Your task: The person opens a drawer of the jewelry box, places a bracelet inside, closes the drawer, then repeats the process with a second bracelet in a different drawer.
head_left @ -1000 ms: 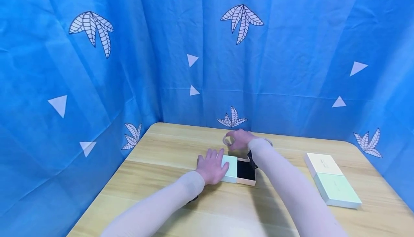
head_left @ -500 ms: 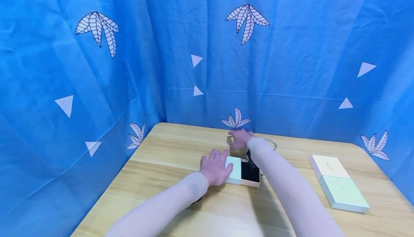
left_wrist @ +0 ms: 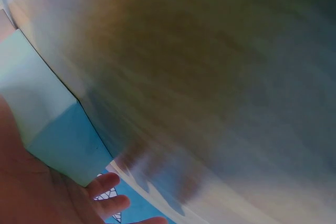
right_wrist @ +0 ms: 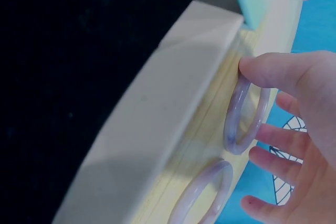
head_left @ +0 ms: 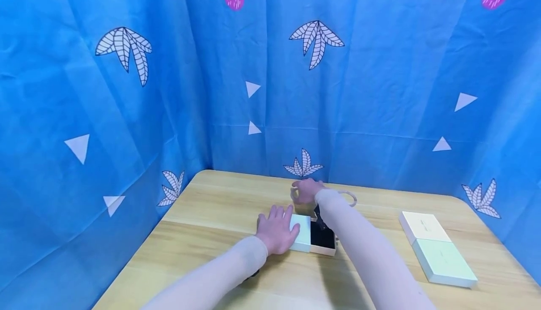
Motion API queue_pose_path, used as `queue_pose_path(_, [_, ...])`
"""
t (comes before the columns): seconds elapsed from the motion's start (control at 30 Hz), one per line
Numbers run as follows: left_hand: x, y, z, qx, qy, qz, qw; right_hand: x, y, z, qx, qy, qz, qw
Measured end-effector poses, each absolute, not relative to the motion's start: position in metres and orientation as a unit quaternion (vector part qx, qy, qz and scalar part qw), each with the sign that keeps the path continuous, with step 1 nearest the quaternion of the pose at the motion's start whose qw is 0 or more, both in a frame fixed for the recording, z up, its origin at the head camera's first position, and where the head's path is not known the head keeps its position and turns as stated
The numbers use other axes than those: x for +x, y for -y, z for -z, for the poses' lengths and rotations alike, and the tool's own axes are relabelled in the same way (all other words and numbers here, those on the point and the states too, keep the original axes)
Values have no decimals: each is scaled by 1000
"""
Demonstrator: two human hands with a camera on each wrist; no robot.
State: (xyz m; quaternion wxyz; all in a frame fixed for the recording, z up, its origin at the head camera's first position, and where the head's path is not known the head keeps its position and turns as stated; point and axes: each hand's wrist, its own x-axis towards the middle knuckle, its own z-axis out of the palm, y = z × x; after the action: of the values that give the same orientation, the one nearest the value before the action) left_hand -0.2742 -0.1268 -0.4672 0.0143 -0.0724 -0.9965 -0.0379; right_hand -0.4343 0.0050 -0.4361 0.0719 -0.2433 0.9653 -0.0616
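A mint sliding box [head_left: 301, 235] lies on the table, its cream tray with black lining [head_left: 323, 237] drawn out to the right. My left hand [head_left: 276, 235] rests on the mint sleeve with fingers straight and spread. Beyond the box, my right hand [head_left: 307, 191] holds a pale lilac bangle [right_wrist: 233, 116]; in the right wrist view the thumb touches its upper rim and a fingertip its side. A second pale bangle [right_wrist: 190, 196] lies on the table beside the first, to the right of my right wrist in the head view. The left palm hides part of the sleeve.
A closed box, half cream and half mint [head_left: 444, 258], lies at the right of the wooden table [head_left: 228, 197]. Blue patterned curtains [head_left: 372, 89] hang along the table's back and sides.
The head view has shifted. My right hand and forearm have moved slightly left, so more of the second bangle shows behind the wrist. My left hand stays on the sleeve.
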Motion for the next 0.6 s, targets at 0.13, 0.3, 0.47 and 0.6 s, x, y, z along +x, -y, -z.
queue_pose_path(0.13, [-274, 126, 468, -72, 997, 37, 8, -431, -5, 434, -251, -964, 62, 67])
queue_pose_path(0.3, [-273, 125, 466, -72, 997, 31, 13, -429, -8, 433, -259, -962, 63, 57])
queue_pose_path(0.47, [-275, 125, 466, -69, 997, 32, 4, -430, -10, 432, -269, -959, 62, 57])
queue_pose_path(0.6, [-275, 125, 468, -69, 997, 33, 9, -425, -11, 428, -270, -959, 65, 57])
